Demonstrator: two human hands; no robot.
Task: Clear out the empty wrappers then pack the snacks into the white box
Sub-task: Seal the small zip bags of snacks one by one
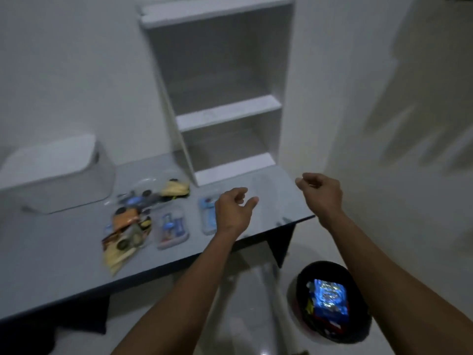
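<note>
While you stand at the grey table (64,252), everything sits relative to it, so start there. At its back edge rises a white shelf unit (225,98), and toward the table's far left corner is the white box (58,175), lid on, well apart from your hands. On the floor past the table's right end sits a dark bin (330,301) with a blue wrapper (329,295) lying inside. Mid-table, a blurred heap of snacks (133,221) spreads between the box and your left hand; beside it lie two clear packs with blue contents (171,229). Your left hand (233,208) hovers over the table's front right part, fingers loosely curled, holding nothing. Your right hand (321,193) hangs above the table's right corner, fingers pinched close; I cannot tell whether it holds anything.
</note>
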